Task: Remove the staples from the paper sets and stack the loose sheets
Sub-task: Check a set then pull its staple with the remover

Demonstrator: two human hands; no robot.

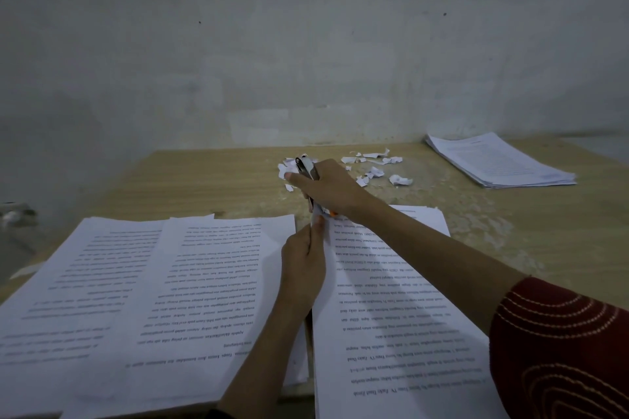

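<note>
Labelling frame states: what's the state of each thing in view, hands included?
Right hand: grips the tool.
Tool: held over the set's far corner.
Left hand: pinches the set's far corner.
Set: lying on the table, text upside down.
Loose sheets: spread overlapping, left.
Stack: lying far right, untouched.
Scraps: scattered behind the hands.

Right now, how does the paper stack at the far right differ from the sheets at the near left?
The far-right stack is neatly squared and lies far back; the near-left sheets overlap loosely, beside the left hand. Both are white printed pages lying flat on the table.
</note>
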